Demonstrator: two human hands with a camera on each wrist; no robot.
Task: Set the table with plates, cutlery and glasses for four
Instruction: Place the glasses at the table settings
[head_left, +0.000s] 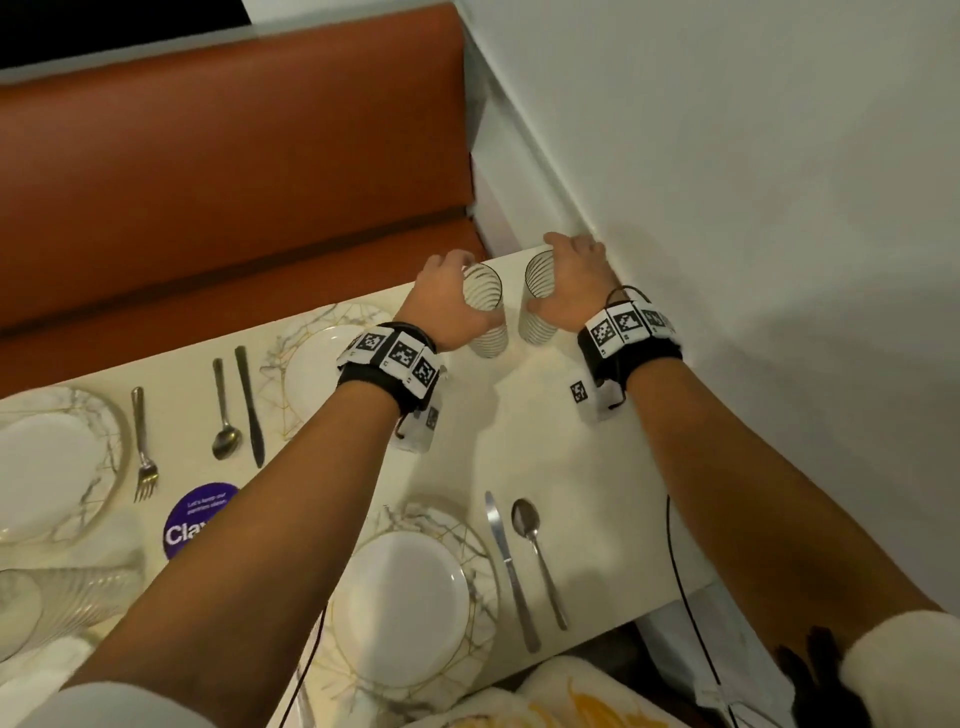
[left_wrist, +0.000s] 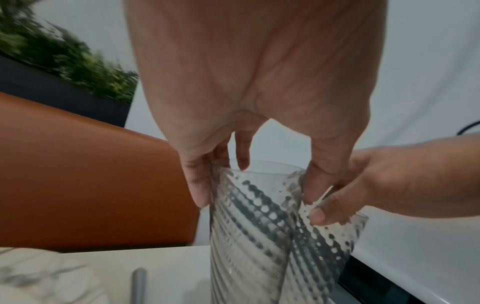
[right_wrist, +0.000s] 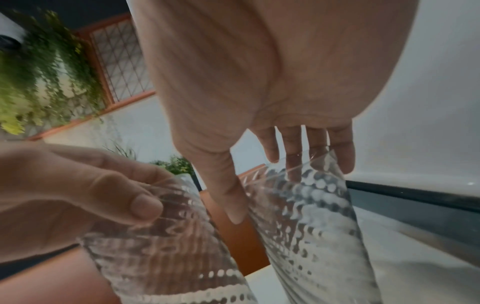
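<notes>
I see two clear ribbed glasses, the left glass (head_left: 485, 312) and the right glass (head_left: 537, 296), upright and close together near the far corner of the surface (head_left: 519, 431). Three marbled plates with cutlery lie nearer me.

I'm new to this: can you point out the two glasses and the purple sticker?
left glass (head_left: 485, 312): head view, ribbed side wall.
right glass (head_left: 537, 296): head view, ribbed side wall.
purple sticker (head_left: 195, 512): head view, its visible upper face.
</notes>
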